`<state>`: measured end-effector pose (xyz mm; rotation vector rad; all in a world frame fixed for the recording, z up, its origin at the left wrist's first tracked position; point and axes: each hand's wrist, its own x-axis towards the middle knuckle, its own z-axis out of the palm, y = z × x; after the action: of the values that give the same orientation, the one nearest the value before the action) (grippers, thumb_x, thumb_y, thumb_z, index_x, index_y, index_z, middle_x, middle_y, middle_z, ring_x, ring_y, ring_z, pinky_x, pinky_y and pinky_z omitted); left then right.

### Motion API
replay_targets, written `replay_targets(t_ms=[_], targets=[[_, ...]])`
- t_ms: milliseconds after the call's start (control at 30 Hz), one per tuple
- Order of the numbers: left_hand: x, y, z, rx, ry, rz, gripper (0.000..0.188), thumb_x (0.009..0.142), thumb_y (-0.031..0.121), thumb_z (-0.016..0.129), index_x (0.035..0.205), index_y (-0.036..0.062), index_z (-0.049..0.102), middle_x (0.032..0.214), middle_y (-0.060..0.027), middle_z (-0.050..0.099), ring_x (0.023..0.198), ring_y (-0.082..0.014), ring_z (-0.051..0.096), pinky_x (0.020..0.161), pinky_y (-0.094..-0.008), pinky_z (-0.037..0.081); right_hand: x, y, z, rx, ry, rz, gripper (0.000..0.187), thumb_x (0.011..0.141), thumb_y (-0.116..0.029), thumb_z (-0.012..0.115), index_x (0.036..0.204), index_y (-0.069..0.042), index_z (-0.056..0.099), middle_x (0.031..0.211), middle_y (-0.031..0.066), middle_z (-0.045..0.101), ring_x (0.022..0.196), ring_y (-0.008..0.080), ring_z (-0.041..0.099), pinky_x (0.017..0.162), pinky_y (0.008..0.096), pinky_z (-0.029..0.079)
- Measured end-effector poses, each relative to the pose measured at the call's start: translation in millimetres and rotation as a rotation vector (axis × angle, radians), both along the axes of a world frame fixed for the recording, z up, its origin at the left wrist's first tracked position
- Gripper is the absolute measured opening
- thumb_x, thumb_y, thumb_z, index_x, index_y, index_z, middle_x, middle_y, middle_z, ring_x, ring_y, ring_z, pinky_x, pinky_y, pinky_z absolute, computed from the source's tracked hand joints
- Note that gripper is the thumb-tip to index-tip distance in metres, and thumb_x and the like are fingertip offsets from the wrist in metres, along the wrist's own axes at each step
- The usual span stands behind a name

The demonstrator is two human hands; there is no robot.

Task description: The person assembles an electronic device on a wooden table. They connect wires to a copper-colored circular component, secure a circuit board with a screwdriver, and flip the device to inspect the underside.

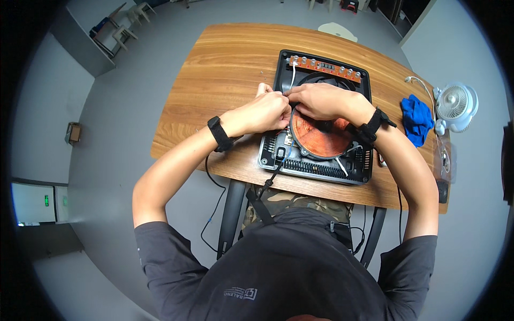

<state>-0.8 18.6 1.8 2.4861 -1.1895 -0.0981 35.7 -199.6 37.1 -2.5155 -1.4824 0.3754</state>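
An opened induction cooker lies in front of me, its black housing [365,88] holding a round copper coil [313,140]. My left hand [269,112] is closed at the coil's left edge, fingers curled inward. My right hand [325,100] reaches over the coil from the right, its fingertips pinched together and meeting the left fingers. Whatever the two hands hold is hidden between the fingers. Beyond them, an orange control board [337,70] with a small display runs along the far side, with a white cable [293,76] leading down from it. A white lead [341,166] shows at the coil's near side.
The cooker rests on a wooden table [214,80]. To the right are a blue cloth [417,119], a small white fan [456,104] and a white cable [420,81]. A black cord [215,184] hangs past the near table edge. A white stool [337,31] stands behind the table.
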Motion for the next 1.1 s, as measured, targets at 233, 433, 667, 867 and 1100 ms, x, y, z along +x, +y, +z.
replay_targets(t_ms=[233, 433, 667, 867, 1100], targets=[[-3, 0, -4, -0.035, 0.043, 0.014, 0.014, 0.081, 0.016, 0.078, 0.074, 0.0074, 0.07, 0.075, -0.0062, 0.066, 0.081, -0.023, 0.063, 0.093, -0.0416, 0.034, -2, 0, 0, 0.002, 0.006, -0.019, 0.033, 0.095, -0.014, 0.061, 0.126, -0.002, 0.066, 0.128, 0.0172, 0.068, 0.115, 0.0385, 0.065, 0.098, 0.0459, 0.054], [3, -4, -7, 0.002, 0.06, 0.071, 0.014, 0.078, 0.017, 0.08, 0.07, 0.0096, 0.072, 0.067, -0.0067, 0.068, 0.069, -0.0244, 0.064, 0.087, -0.0414, 0.034, -1, 2, 2, -0.049, 0.055, -0.032, 0.038, 0.093, -0.01, 0.062, 0.129, 0.0, 0.063, 0.136, 0.0177, 0.064, 0.118, 0.039, 0.064, 0.1, 0.0456, 0.053], [7, -9, -5, 0.069, 0.089, 0.128, 0.012, 0.076, 0.019, 0.081, 0.069, 0.0117, 0.075, 0.068, -0.0089, 0.071, 0.066, -0.0258, 0.066, 0.083, -0.0407, 0.034, 2, 3, -3, -0.02, 0.061, -0.028, 0.032, 0.092, -0.012, 0.061, 0.123, -0.006, 0.069, 0.12, 0.0194, 0.071, 0.109, 0.0397, 0.068, 0.095, 0.0464, 0.055], [7, -10, -1, 0.083, 0.146, 0.159, 0.012, 0.077, 0.021, 0.081, 0.07, 0.0142, 0.075, 0.068, -0.0067, 0.071, 0.067, -0.0243, 0.067, 0.084, -0.04, 0.034, 0, 1, -5, 0.001, 0.063, -0.043, 0.032, 0.092, -0.012, 0.059, 0.122, -0.006, 0.07, 0.12, 0.0178, 0.072, 0.108, 0.0393, 0.069, 0.095, 0.0456, 0.056], [7, -3, 6, 0.026, 0.162, 0.158, 0.018, 0.077, 0.029, 0.085, 0.08, 0.0126, 0.077, 0.073, -0.0019, 0.072, 0.074, -0.0197, 0.069, 0.088, -0.0419, 0.038, 4, 0, -14, 0.043, 0.046, -0.022, 0.032, 0.092, -0.014, 0.059, 0.12, -0.006, 0.071, 0.12, 0.0183, 0.072, 0.11, 0.0376, 0.069, 0.096, 0.0443, 0.055]])
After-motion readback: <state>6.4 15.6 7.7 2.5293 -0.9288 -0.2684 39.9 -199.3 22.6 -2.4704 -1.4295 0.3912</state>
